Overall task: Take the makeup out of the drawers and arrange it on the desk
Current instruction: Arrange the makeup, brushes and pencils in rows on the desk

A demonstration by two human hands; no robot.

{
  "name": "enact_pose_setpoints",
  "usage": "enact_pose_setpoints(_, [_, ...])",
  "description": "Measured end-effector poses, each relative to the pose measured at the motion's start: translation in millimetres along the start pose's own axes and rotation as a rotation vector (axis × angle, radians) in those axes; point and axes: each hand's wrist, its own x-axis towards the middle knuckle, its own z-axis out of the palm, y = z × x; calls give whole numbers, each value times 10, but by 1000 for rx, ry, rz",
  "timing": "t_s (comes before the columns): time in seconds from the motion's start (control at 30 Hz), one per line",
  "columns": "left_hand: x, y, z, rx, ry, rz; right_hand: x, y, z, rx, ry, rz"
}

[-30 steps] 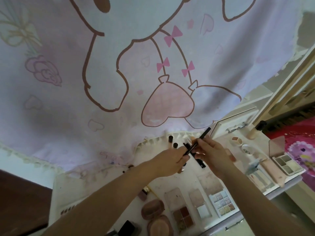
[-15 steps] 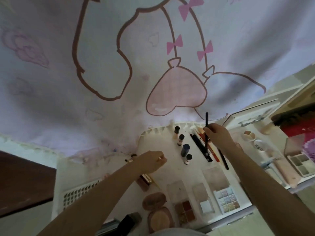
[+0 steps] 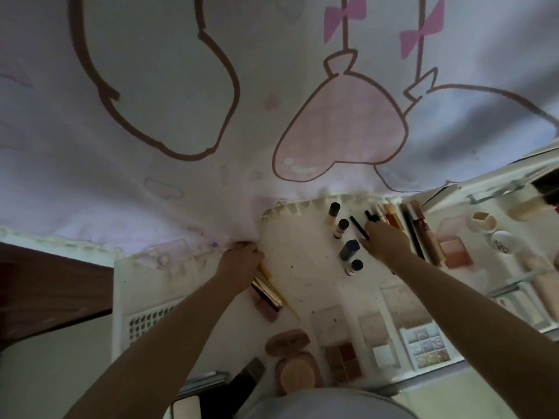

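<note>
— Four small bottles [image 3: 348, 237] stand just beside our right hand [image 3: 385, 241] on the desk [image 3: 302, 255]; we could topple them.
— It lies over the black pencil [image 3: 359, 227]; we can't tell if it grips.
— Our left hand [image 3: 240, 261] is curled at the curtain hem [image 3: 211, 246], seemingly pinching it.

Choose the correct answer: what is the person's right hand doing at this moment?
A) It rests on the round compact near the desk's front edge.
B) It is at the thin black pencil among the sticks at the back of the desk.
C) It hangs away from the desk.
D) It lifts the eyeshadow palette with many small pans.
B: the right hand is at the back of the desk, its fingers at the thin black pencil beside the row of sticks.
</note>
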Motion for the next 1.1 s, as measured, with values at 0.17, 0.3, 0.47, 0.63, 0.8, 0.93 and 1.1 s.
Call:
enact_pose_setpoints(0.17, [32, 7, -79, 55, -13, 48, -49, 140, 25, 105, 52, -26])
enact_pose_setpoints(0.3, [20, 14, -144, 75, 85, 95, -165, 242, 1, 246, 109, -31])
enact_pose_setpoints(0.47, [-7, 3, -89, -90, -19, 131, -326, 308, -81, 341, 190, -30])
enact_pose_setpoints(0.63, [-143, 88, -218, -456, 210, 261, -674, 88, -299, 527, 456, -206])
enact_pose_setpoints(0.8, [-235, 361, -624, -559, 498, 369, -1053, -261, -528, 192, 99, -561])
enact_pose_setpoints(0.93, [-243, 485, -834, -759, 526, 257, -1000, -142, -621, 208, 153, -357])
enact_pose_setpoints(1.1, [-248, 324, -582, -674, 348, 43, -874, 165, -466, 420, 424, -110])
